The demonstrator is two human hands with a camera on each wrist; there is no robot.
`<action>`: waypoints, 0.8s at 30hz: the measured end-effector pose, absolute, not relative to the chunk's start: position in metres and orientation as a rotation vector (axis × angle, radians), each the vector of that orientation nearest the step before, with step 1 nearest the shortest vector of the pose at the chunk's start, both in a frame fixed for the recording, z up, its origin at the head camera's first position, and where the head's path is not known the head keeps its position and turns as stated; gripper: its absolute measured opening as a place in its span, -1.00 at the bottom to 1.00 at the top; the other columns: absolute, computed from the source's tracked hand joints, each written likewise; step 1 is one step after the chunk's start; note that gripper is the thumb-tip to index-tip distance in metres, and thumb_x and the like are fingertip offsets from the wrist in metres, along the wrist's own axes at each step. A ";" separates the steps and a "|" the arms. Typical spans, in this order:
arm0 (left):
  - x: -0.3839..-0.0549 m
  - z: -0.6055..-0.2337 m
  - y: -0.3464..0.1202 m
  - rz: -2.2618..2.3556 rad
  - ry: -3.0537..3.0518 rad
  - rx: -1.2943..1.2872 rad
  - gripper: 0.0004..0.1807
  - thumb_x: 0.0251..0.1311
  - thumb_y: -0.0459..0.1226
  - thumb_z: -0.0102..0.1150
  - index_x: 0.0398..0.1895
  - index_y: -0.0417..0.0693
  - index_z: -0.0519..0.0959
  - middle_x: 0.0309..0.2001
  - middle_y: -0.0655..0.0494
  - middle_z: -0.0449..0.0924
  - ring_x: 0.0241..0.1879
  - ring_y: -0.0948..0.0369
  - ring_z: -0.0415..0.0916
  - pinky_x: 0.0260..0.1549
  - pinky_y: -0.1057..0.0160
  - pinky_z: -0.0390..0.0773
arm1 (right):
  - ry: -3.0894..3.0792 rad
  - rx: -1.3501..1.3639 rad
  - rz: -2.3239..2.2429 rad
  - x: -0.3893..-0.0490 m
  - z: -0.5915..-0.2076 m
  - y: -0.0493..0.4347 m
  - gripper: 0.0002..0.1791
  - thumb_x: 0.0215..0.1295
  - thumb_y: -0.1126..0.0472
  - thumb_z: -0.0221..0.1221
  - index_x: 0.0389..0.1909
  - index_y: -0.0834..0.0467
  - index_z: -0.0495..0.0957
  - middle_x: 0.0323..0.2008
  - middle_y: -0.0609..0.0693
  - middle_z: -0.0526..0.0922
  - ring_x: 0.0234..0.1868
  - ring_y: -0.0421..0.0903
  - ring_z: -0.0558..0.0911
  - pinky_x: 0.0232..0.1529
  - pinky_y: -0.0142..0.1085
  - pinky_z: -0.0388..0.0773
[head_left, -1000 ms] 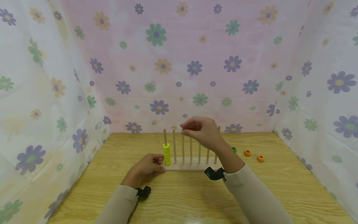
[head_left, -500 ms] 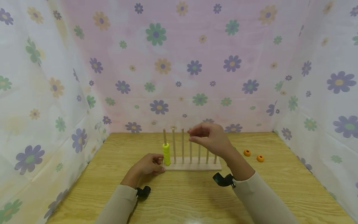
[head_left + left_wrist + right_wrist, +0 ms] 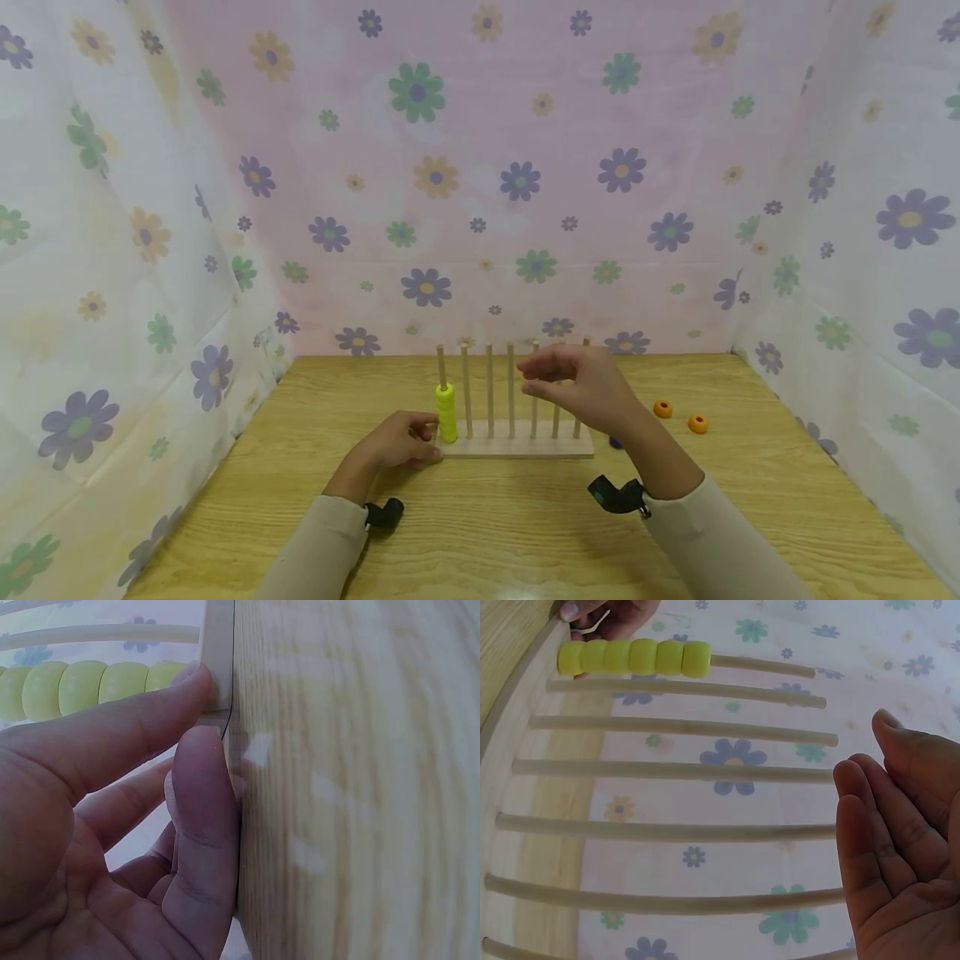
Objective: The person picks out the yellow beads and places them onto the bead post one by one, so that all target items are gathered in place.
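Note:
A pale wooden peg stand [image 3: 517, 447] has several upright rods in a row. Stacked on its leftmost rod are several yellow beads [image 3: 446, 414], with the rod's top bare above them. My left hand [image 3: 397, 442] holds the stand's left end by its corner, thumb at the front; the left wrist view has the fingertips [image 3: 202, 761] right at that corner. My right hand [image 3: 588, 387] hovers before the upper part of the right-hand rods, thumb and fingers apart. Its palm [image 3: 907, 900] shows nothing held in the right wrist view.
Two orange beads [image 3: 662, 409] lie on the wooden table [image 3: 480, 533] to the right. A dark blue bead [image 3: 616, 442] peeks out beside my right forearm. Flower-patterned cloth [image 3: 480, 167] encloses the back and sides.
My right hand has moved right and down, away from the third rod's top, its fingers spreading apart. The blue bead has come into sight; a green one is now hidden. My left hand stays put.

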State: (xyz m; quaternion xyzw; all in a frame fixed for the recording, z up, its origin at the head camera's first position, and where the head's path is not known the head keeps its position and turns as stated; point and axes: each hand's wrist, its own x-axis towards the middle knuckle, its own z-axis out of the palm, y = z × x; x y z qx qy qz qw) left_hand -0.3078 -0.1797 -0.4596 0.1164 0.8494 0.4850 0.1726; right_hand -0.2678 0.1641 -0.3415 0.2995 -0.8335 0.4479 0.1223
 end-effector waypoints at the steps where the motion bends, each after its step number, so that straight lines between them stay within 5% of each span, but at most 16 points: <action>1: -0.307 -0.459 -0.180 1.376 2.410 0.324 -0.18 0.18 -0.35 0.49 0.51 -0.22 0.36 -0.08 -0.08 0.45 -0.35 0.14 0.57 -0.35 0.24 0.66 | -2.428 0.882 1.302 -0.267 -0.343 0.165 -0.76 0.32 -0.05 0.41 -0.02 -0.20 0.73 -0.10 -0.18 0.78 -0.14 -0.27 0.74 -0.14 -0.30 0.72; 24: -0.308 -0.459 -0.181 1.377 2.414 0.350 -0.18 0.18 -0.33 0.49 0.51 -0.24 0.36 -0.09 -0.07 0.46 -0.37 0.16 0.53 -0.37 0.26 0.61 | -2.452 0.886 1.304 -0.258 -0.364 0.196 -0.72 0.29 0.02 0.44 0.00 -0.20 0.71 -0.07 -0.26 0.75 -0.12 -0.24 0.74 -0.09 -0.30 0.72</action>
